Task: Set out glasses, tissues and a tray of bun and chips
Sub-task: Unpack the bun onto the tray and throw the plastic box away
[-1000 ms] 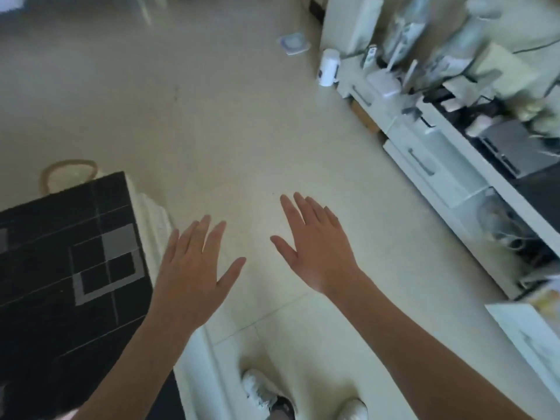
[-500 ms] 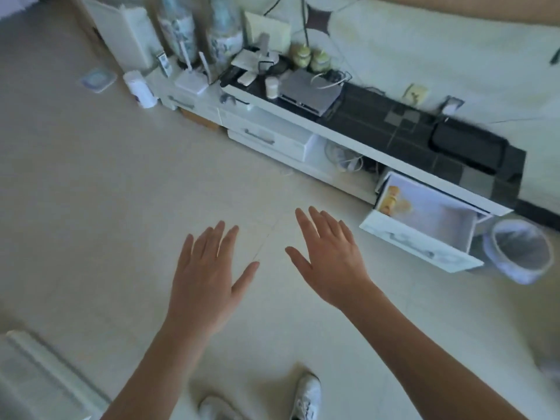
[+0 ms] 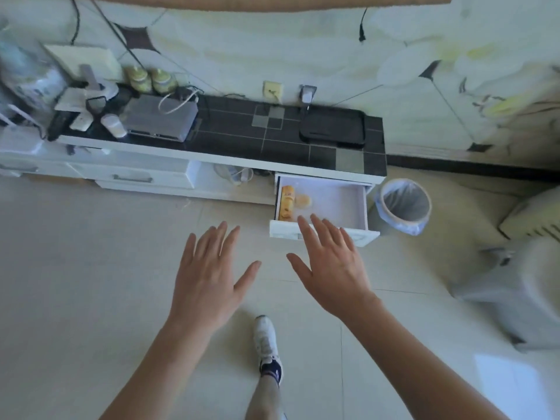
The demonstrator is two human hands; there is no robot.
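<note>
From the head view, both hands are out in front with nothing in them: the left hand (image 3: 209, 280) is spread flat, fingers straight, in the centre of the frame, and the right hand (image 3: 331, 268) is just as relaxed and empty beside it, its fingertips overlapping the front edge of the open drawer (image 3: 339, 204) in the middle of the frame. Inside that drawer, at its left end, lies an orange chips tube (image 3: 286, 203) with a pale round bun (image 3: 303, 200) just beside it. Up on the dark tiled cabinet top (image 3: 251, 137), toward the right, sits a black tray (image 3: 332, 126), bare. No glasses or tissues that I can make out anywhere. So by my reading nothing is set out yet: the snacks are in the drawer, the tray unloaded, and everything is left to do. A lined bin (image 3: 404, 204) stands right of the drawer.
</note>
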